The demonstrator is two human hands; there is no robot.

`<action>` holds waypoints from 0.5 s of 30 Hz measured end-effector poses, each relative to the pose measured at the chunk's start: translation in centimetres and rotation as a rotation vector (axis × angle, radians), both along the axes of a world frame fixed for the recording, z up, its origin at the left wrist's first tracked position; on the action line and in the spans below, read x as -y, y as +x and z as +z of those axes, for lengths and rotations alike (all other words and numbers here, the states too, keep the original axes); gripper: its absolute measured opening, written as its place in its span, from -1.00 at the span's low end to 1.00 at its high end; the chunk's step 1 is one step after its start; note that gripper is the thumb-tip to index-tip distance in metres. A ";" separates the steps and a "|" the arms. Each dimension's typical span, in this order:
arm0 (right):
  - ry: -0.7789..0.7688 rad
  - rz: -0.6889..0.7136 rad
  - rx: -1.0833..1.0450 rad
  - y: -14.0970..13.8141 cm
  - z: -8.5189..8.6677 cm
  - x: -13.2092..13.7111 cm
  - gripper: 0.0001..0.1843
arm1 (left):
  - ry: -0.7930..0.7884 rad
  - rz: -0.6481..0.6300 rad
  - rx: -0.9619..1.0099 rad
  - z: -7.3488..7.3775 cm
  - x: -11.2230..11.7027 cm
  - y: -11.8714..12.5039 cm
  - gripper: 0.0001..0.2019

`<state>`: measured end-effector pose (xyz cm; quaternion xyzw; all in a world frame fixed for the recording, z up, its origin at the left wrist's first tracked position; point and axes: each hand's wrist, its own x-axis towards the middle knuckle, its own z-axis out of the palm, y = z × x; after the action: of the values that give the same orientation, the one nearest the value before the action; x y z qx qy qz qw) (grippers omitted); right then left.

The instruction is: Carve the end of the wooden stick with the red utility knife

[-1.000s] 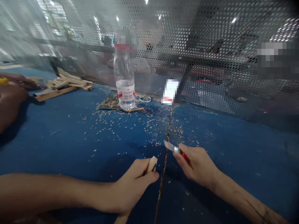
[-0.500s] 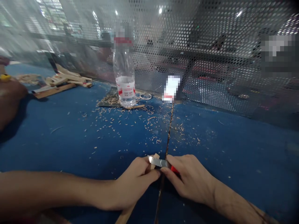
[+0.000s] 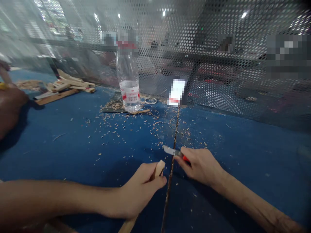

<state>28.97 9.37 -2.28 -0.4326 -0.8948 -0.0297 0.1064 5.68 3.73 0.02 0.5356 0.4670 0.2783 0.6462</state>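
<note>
My left hand [image 3: 141,187] is closed around a pale wooden stick [image 3: 159,168]. The stick's carved tip sticks out above my thumb, and its other end slants out below my palm toward the bottom edge. In my right hand [image 3: 200,165], fingers wrapped, is a utility knife [image 3: 171,151] with a red handle, mostly hidden by the fingers. Its blade points left, above and apart from the stick's tip. Small wood shavings [image 3: 155,129] lie scattered on the blue table [image 3: 80,145] beyond both hands.
A clear plastic bottle [image 3: 130,94] stands on a dark sheet [image 3: 111,108] covered in shavings. A lit phone [image 3: 177,93] leans against the perforated metal screen [image 3: 218,71]. Wood strips [image 3: 68,84] are piled at the back left, near another person's hand [image 3: 11,103].
My right hand has moved the knife up and away, off the stick's tip. My left hand stays nearly where it was, still holding the stick.
</note>
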 end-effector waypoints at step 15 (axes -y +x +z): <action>-0.439 0.092 -0.166 -3.2 2.3 3.6 -0.53 | 0.095 0.001 0.082 -0.3 -0.7 0.1 -0.74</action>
<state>25.80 5.77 0.00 -0.4053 -0.8867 0.2059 0.0842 5.77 4.41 -0.26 0.5535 0.4266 0.3225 0.6384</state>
